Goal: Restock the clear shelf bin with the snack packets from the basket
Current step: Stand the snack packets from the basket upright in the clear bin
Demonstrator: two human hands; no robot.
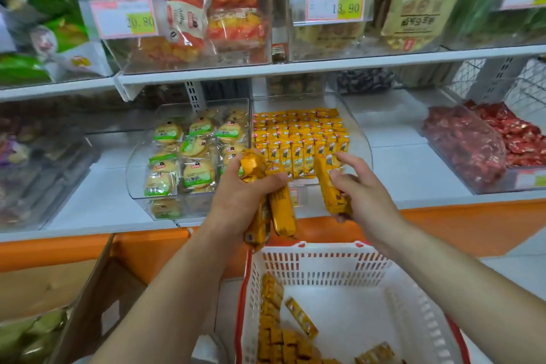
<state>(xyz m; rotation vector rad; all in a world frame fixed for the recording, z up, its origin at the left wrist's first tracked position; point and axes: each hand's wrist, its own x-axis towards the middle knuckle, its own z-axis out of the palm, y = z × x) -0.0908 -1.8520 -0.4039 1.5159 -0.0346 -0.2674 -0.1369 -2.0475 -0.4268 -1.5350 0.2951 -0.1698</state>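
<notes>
your left hand (245, 195) has its fingers clenched round a bundle of yellow packets (283, 210); your right hand (363, 195) pinches one packet (331, 186), both at the near lip of the clear bin (362, 154). a biscuit bin (139, 168) stands just beside it on the left, with bare shelf (413, 174) on the right. the basket (325, 250) below holds loose packets (274, 334).

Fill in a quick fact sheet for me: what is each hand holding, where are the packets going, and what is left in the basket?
left hand: grips a bunch of yellow packets
right hand: holds one more packet
bin: clear, on the lower shelf, mostly filled with neat rows of the same packets
basket: white, below the hands, with loose packets inside
neighbours: round biscuits to the left, red sweets to the right
</notes>
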